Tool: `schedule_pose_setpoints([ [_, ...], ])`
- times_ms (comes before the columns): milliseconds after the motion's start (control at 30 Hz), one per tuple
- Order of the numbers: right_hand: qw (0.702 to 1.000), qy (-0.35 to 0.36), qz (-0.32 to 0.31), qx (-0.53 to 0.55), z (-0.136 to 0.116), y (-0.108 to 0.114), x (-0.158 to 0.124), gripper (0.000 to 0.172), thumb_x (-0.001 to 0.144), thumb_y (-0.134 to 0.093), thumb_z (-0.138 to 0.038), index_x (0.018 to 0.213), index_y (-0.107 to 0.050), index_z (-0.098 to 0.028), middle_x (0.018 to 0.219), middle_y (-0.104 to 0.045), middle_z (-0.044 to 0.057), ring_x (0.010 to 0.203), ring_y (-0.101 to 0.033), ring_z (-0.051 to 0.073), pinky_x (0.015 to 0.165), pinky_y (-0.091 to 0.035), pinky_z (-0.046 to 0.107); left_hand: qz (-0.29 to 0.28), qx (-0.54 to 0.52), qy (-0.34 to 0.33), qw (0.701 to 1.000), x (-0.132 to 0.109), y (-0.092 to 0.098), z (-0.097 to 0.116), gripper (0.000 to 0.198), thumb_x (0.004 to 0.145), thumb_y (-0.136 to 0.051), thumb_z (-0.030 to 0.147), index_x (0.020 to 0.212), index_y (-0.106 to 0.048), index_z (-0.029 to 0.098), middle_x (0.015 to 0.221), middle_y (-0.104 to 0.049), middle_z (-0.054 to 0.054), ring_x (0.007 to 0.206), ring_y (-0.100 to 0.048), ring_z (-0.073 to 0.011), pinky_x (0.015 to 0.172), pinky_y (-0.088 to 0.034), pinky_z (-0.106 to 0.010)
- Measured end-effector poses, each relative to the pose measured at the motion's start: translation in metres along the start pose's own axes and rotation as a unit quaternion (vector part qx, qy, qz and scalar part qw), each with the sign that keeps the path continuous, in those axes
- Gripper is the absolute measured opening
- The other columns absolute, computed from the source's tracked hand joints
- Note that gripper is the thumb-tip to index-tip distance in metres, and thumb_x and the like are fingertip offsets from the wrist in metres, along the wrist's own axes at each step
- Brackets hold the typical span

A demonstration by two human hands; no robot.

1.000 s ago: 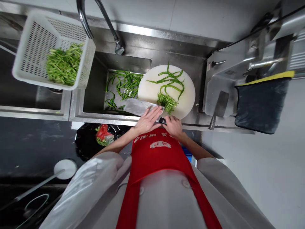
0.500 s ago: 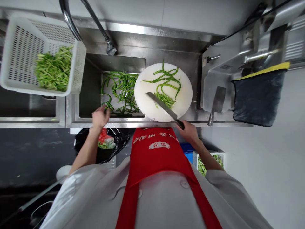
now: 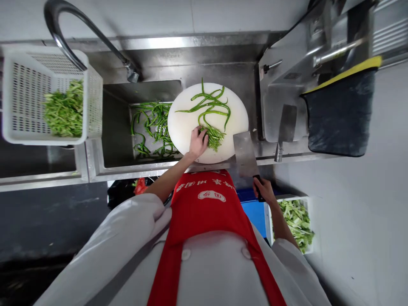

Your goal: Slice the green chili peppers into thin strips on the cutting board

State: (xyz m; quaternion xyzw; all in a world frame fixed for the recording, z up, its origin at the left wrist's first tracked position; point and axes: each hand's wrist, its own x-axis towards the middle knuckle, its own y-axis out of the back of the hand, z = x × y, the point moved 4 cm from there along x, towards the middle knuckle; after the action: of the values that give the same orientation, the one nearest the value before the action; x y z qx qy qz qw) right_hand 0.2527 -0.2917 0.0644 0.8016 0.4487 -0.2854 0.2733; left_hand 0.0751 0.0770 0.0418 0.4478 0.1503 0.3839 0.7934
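A round white cutting board (image 3: 240, 112) bears several long, thin green chili peppers (image 3: 208, 104) and a small pile of cut green chili peppers (image 3: 216, 137). At the pile's left side, my left hand (image 3: 199, 142) rests with fingers curled round the cut pieces; its fingertips are partly hidden among them. My right hand (image 3: 264, 190) is closed on the black handle of a cleaver (image 3: 246, 154). The broad blade points away from me, its top corner near the board's right edge. More whole green chili peppers (image 3: 156, 123) lie in the sink left of the board.
A faucet (image 3: 132, 72) arches over a white perforated basket (image 3: 92, 97) holding cut greens at the left. On the right, a second cleaver (image 3: 287, 123) lies on a metal machine, beside a hanging dark cloth (image 3: 339, 110). Below is a crate of chopped greens (image 3: 296, 221).
My left hand has moved right, from the sink's front edge to the cut pile. My right hand has drawn the cleaver off the board to the right and turned its blade flat.
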Motion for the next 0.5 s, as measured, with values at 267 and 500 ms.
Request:
schedule_pose_setpoints([
  [267, 0.991, -0.011, -0.103, 0.08, 0.017, -0.016, 0.037, 0.05, 0.081, -0.064, -0.068, 0.07, -0.053, -0.02, 0.051, -0.052, -0.005, 0.034, -0.046, 0.009, 0.033, -0.036, 0.02, -0.116, 0.058, 0.027, 0.991, -0.002, -0.01, 0.049, 0.057, 0.093, -0.045, 0.065, 0.135, -0.061, 0.03, 0.157, -0.033, -0.01, 0.146, -0.017, -0.0462, 0.113, -0.018, -0.067],
  [500, 0.989, -0.015, -0.147, 0.016, 0.0, -0.016, 0.06, 0.052, 0.08, -0.062, -0.072, 0.072, -0.053, -0.021, 0.051, -0.054, -0.005, 0.035, -0.046, 0.01, 0.034, -0.037, 0.022, -0.002, 0.039, 0.171, 0.985, -0.025, 0.001, 0.021, 0.063, 0.094, -0.046, 0.061, 0.146, -0.049, 0.025, 0.161, -0.028, -0.012, 0.151, -0.017, -0.0375, 0.117, -0.023, -0.059],
])
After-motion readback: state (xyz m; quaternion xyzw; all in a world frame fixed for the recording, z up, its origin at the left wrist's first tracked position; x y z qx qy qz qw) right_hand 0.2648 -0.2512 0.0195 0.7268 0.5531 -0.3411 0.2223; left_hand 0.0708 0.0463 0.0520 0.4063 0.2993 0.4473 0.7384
